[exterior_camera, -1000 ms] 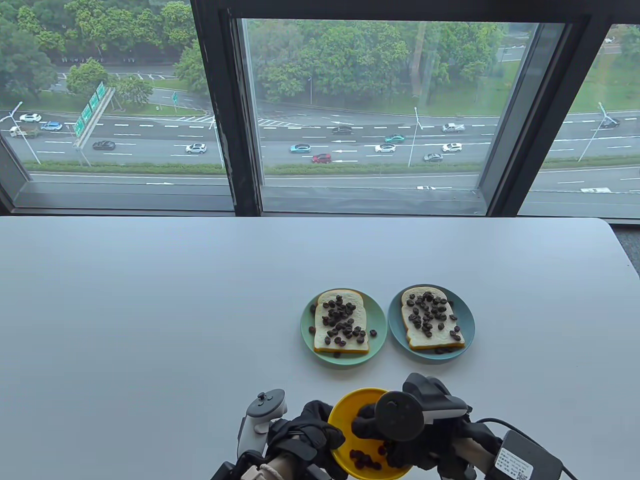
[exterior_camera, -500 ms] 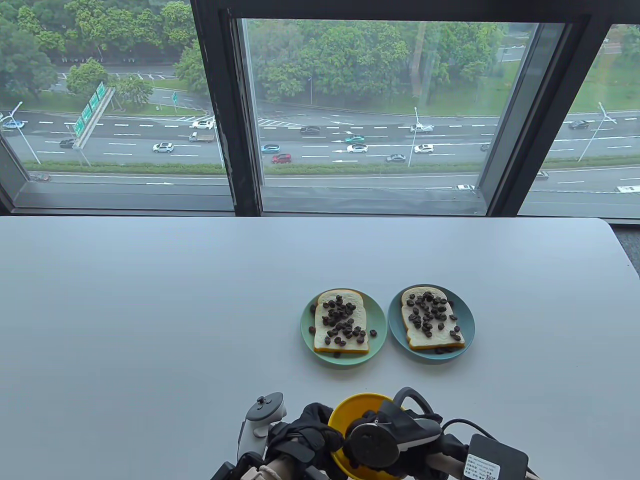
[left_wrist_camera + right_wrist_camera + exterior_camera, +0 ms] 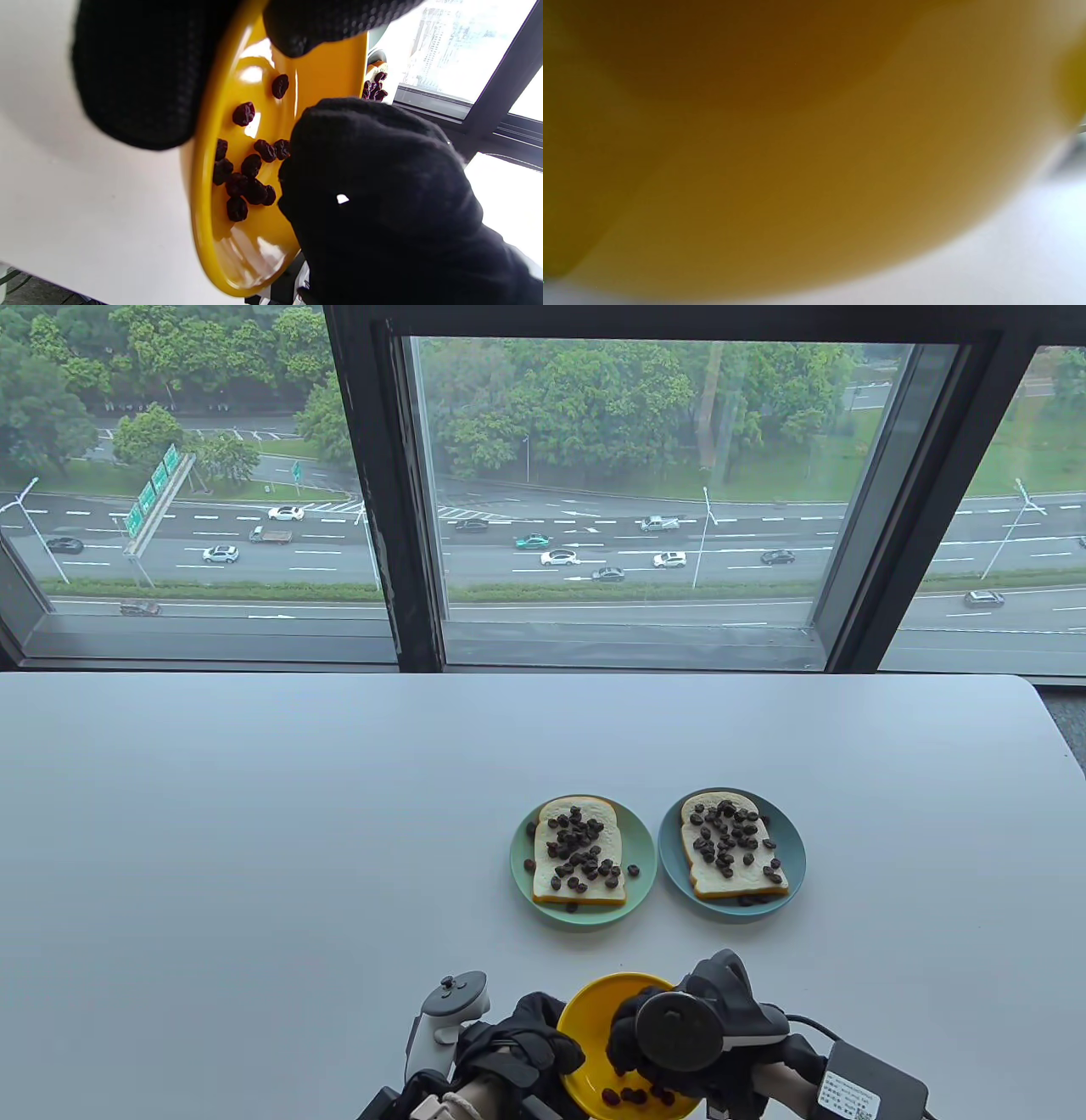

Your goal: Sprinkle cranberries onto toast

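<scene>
My left hand (image 3: 547, 1037) grips the left rim of a yellow bowl (image 3: 594, 1005) at the table's near edge and holds it tilted. The left wrist view shows the thumb (image 3: 316, 25) inside the rim and the fingers (image 3: 140, 80) behind it. Several dark cranberries (image 3: 246, 182) lie in the bowl (image 3: 250, 250). My right hand (image 3: 629, 1045) reaches into the bowl with its fingers bunched at the cranberries (image 3: 632, 1096); its fingertips are hidden. Two toasts (image 3: 604, 816) (image 3: 706, 884), both covered with cranberries, lie further back.
The left toast lies on a green plate (image 3: 519, 857), the right toast on a blue plate (image 3: 797, 848), side by side at mid table. A few cranberries lie on the plate rims. The right wrist view shows only the blurred yellow bowl (image 3: 797, 148). A window stands behind the table's far edge.
My right hand dipped back and down into the bowl, then rose slightly forward again. My left hand kept its grip on the rim, and the bowl sits a little lower than before.
</scene>
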Tool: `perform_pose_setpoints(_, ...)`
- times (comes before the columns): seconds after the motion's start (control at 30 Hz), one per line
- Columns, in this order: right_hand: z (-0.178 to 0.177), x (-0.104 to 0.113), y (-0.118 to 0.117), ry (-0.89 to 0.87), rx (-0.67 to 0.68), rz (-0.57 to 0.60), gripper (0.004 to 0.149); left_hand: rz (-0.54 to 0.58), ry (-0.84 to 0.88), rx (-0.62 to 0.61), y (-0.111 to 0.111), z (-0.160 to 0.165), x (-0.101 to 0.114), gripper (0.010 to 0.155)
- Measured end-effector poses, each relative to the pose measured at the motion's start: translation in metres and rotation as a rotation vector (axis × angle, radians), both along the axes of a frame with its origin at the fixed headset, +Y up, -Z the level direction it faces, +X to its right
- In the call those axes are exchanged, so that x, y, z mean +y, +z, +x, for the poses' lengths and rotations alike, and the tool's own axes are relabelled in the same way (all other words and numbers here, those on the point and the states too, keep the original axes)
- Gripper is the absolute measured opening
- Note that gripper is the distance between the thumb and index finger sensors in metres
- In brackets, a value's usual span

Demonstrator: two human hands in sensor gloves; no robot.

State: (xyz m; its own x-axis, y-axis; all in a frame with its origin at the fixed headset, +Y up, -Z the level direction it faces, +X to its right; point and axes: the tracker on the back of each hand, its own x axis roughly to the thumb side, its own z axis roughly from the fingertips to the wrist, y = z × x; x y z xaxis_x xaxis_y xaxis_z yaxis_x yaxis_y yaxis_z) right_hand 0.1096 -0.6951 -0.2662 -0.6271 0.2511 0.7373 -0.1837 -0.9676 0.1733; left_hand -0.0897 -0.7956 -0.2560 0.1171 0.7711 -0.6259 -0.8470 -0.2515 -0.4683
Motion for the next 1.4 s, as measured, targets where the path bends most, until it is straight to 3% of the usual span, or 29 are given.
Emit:
perform_pose_setpoints(0.2, 0.033, 0.021, -0.022, -0.145, -0.134, -0.045, 0.031, -0.006, 0.006, -0.001, 0.000, 0.000, -0.001, 0.057)
perform_pose_setpoints(0.37, 0.073, 0.029, -0.074, -0.152, -0.397, 0.021, 0.031, -0.020, 0.011, -0.012, 0.001, 0.002, -0.003, 0.057)
perform_pose_setpoints(0.53, 0.100, 0.003, -0.133, -0.035, -0.621, 0.026, 0.031, -0.029, 0.009, -0.016, 0.000, 0.002, -0.004, 0.057)
perform_pose_setpoints(0.63, 0.100, -0.016, -0.155, 0.013, -0.677, 0.002, 0.031, -0.044, -0.001, -0.022, 0.000, 0.001, -0.007, 0.057)
perform_pose_setpoints(0.77, 0.092, -0.036, -0.175, 0.136, -0.708, 0.073, 0.031, -0.055, 0.001, -0.021, 0.000, 0.001, -0.008, 0.057)
perform_pose_setpoints(0.97, 0.087, -0.045, -0.179, 0.210, -0.721, 0.097, 0.034, -0.057, 0.003, -0.020, -0.001, 0.000, -0.008, 0.057)
perform_pose_setpoints(1.17, 0.093, -0.037, -0.174, 0.200, -0.722, 0.099, 0.042, -0.056, -0.001, -0.019, 0.000, 0.000, -0.008, 0.057)
perform_pose_setpoints(1.27, 0.102, -0.027, -0.166, 0.172, -0.727, 0.140, 0.044, -0.052, -0.001, -0.021, -0.001, -0.001, -0.009, 0.057)
perform_pose_setpoints(1.4, 0.105, -0.012, -0.142, 0.068, -0.683, 0.100, 0.047, -0.048, -0.002, -0.018, -0.002, -0.001, -0.009, 0.057)
